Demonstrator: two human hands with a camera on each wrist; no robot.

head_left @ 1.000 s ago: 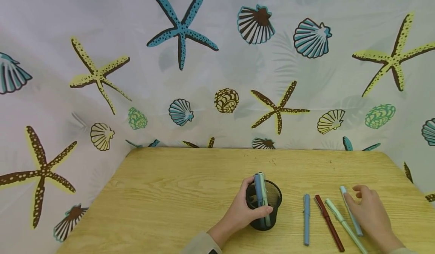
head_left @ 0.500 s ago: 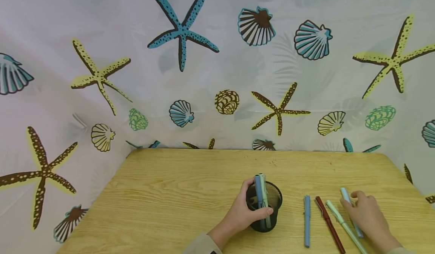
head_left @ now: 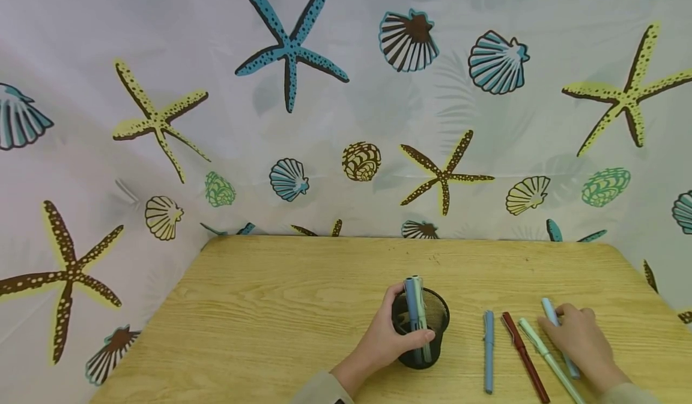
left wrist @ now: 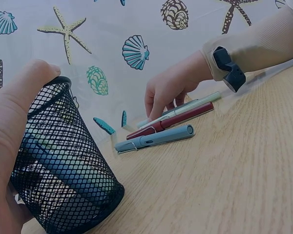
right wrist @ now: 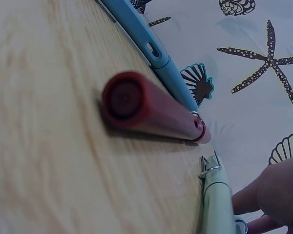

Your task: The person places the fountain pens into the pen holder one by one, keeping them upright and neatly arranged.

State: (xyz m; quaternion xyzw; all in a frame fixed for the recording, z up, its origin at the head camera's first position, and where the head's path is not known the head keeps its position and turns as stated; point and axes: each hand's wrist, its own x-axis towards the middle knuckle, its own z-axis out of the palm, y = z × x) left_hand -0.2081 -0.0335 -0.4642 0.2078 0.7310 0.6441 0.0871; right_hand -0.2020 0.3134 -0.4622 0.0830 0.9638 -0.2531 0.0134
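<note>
Black wire mesh forms the cup (head_left: 420, 332) that the left hand (head_left: 385, 339) wraps with curled fingers near the front edge of the wooden desk (head_left: 281, 308), with a blue pen and a pale green pen (head_left: 416, 308) standing in it. To the right of the cup lie four pens in a row: a blue pen (head_left: 488, 350), a dark red pen (head_left: 523, 356), a light green pen (head_left: 548, 359) and a pale blue pen (head_left: 551, 315). The right hand (head_left: 581, 343) rests over the pale blue one, its grip curled down onto that pen, farthest from the cup.
</note>
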